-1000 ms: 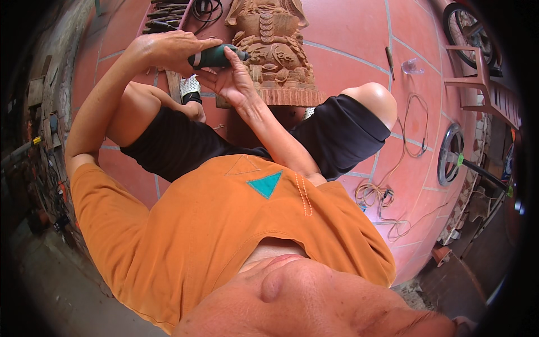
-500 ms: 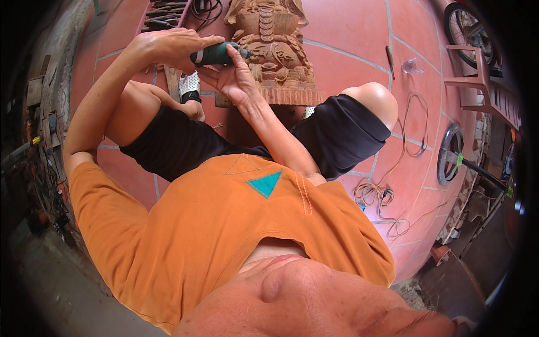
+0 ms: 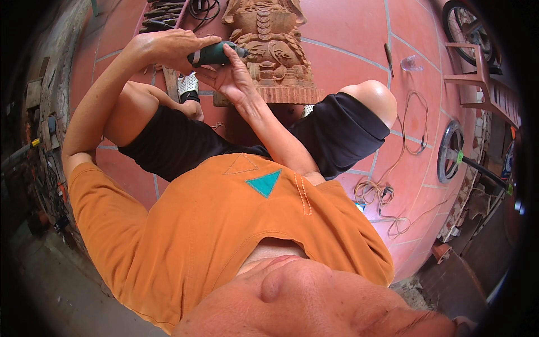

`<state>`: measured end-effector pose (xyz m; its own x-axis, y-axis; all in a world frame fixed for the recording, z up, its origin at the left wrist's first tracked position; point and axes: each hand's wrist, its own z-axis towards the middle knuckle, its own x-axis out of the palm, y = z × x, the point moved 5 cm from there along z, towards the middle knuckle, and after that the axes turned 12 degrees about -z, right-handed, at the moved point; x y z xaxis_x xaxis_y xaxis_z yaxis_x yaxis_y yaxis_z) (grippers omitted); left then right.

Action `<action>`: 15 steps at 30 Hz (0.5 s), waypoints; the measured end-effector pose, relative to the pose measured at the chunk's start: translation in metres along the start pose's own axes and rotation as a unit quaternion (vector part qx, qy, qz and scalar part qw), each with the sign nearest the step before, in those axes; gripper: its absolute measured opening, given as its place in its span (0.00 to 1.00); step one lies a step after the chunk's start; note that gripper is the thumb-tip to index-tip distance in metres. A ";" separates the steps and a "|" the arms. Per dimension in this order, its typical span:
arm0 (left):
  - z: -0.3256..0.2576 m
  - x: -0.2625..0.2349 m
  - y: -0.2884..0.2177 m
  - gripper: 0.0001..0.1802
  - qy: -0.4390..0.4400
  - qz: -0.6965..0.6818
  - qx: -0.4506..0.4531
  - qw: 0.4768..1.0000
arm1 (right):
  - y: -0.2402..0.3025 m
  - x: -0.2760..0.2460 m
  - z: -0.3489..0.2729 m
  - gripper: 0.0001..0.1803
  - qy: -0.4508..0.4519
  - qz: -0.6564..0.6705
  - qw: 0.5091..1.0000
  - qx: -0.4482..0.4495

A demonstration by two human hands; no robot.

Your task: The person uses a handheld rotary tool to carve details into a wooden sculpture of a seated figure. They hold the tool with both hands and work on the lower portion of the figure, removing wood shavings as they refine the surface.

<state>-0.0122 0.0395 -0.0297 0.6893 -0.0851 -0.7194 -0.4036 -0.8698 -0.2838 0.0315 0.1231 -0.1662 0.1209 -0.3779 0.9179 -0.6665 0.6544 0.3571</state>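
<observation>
A carved brown wooden figure (image 3: 275,53) is in front of me, its ridged base toward me. My left hand (image 3: 174,48) is closed over the rear of a dark green rotary tool (image 3: 212,54). From below and nearer me, my right hand (image 3: 234,81) steadies the same tool, thumb pressed against its front end, other fingers stretched beneath it. The tool's narrow nose points right, at the left side of the carving. Whether its tip touches the wood I cannot tell.
A pink tray (image 3: 163,16) of carving tools and a coiled black cable (image 3: 203,12) are at the far left. On the tiled floor at right are a long thin tool (image 3: 389,59), a clear plastic cup (image 3: 412,63), a tangled cord (image 3: 373,191), a pink chair (image 3: 483,81) and a wheel (image 3: 450,151).
Hardly anything differs. Both hands and the rotary tool stay at the carving's left side, and the whole view has shifted very slightly.
</observation>
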 end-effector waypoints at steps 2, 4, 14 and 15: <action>-0.001 -0.002 -0.004 0.54 0.009 0.001 -0.010 1.000 | 0.000 0.001 -0.001 0.32 0.000 0.000 1.000 -0.001; -0.001 -0.003 -0.006 0.54 0.020 0.001 -0.019 1.000 | 0.001 0.001 -0.002 0.32 -0.001 0.003 1.000 -0.002; 0.004 0.000 0.000 0.54 -0.013 0.011 0.044 0.999 | 0.007 0.001 -0.005 0.31 -0.010 0.007 1.000 -0.019; 0.004 0.000 0.000 0.54 -0.014 0.009 0.047 0.999 | 0.007 0.001 -0.006 0.31 -0.011 0.004 1.000 -0.020</action>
<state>-0.0150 0.0414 -0.0323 0.6649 -0.0862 -0.7420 -0.4714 -0.8189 -0.3273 0.0312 0.1312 -0.1618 0.0996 -0.3863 0.9170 -0.6380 0.6823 0.3568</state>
